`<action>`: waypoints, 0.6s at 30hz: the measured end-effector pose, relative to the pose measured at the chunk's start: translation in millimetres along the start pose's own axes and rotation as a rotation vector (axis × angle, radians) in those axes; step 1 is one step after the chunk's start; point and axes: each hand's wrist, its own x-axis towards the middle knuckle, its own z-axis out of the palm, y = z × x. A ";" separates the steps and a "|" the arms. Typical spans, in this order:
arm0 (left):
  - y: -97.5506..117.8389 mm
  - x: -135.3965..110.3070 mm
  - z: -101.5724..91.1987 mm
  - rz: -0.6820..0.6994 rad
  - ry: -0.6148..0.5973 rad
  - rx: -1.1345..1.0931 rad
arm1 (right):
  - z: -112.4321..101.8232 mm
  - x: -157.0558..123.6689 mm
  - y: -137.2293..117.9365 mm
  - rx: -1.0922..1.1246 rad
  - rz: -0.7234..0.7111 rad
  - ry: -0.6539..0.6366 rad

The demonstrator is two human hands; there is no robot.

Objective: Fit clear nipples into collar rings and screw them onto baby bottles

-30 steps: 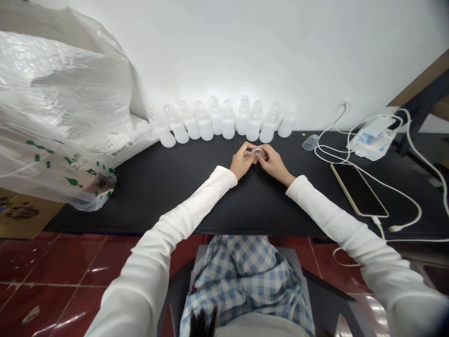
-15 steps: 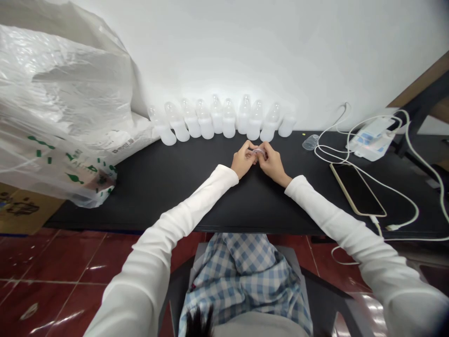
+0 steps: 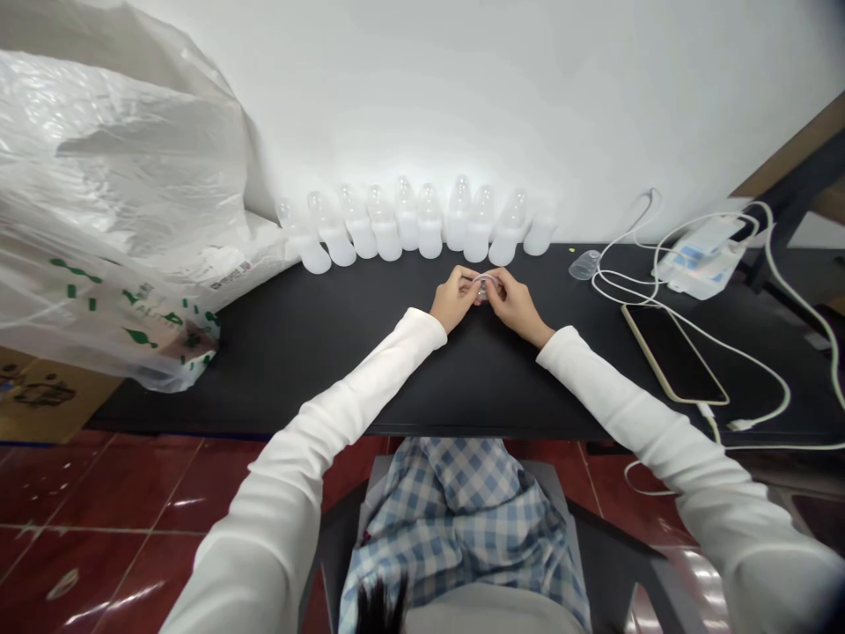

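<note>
My left hand [image 3: 452, 301] and my right hand [image 3: 516, 305] meet over the middle of the black table [image 3: 343, 352]. Both pinch a small clear plastic piece [image 3: 485, 283] between their fingertips, just above the tabletop. Behind them a row of several white bottles [image 3: 422, 231] with clear caps stands along the white wall. A single clear cap [image 3: 584, 265] lies on the table to the right of the row.
A big clear plastic bag [image 3: 125, 202] with green print fills the table's left end. At the right lie a phone [image 3: 673, 352], white cables [image 3: 745, 352] and a white charger box [image 3: 703, 255]. Red floor tiles and a cardboard box [image 3: 33, 405] show below left.
Both hands have stayed together on the small piece, with only slight finger shifts. The view has drifted a little.
</note>
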 end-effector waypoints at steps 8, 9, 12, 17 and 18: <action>-0.5 0.0 -0.5 0.072 -0.045 0.054 | 1.8 -0.5 -8.6 0.059 0.040 0.057; -3.1 1.6 -1.1 0.058 -0.059 0.026 | 0.9 -0.4 -7.6 0.078 0.051 0.039; -11.4 8.6 -4.5 -0.031 -0.111 -0.130 | -4.3 -0.3 -4.3 0.157 0.078 -0.045; -16.4 14.9 -9.6 -0.114 -0.129 -0.366 | -12.7 -0.9 -4.6 0.219 0.105 -0.133; -16.0 14.5 -9.9 -0.112 -0.128 -0.382 | -12.9 -1.0 -5.0 0.221 0.111 -0.135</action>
